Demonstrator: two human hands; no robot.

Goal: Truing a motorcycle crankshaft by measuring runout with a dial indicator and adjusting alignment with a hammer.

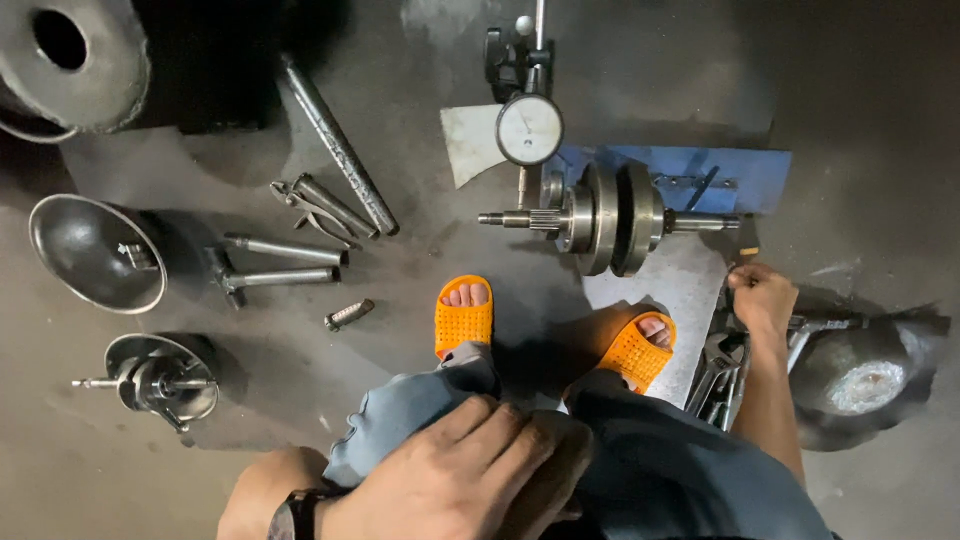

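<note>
The left hand rests flat, fingers loose and gripping nothing, on the knee at six o'clock; the right hand, at three o'clock, closes its grip on a small tool I cannot identify, just beside the crankshaft on its blue stand. A knock from that hand could shift the crankshaft under the dial gauge. The metal bowl at nine o'clock holds one small part.

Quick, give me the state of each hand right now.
Left hand: open, resting flat on the knee, holding nothing.
Right hand: curled closed by the tools on the floor; any grasped item cannot be told.
</note>
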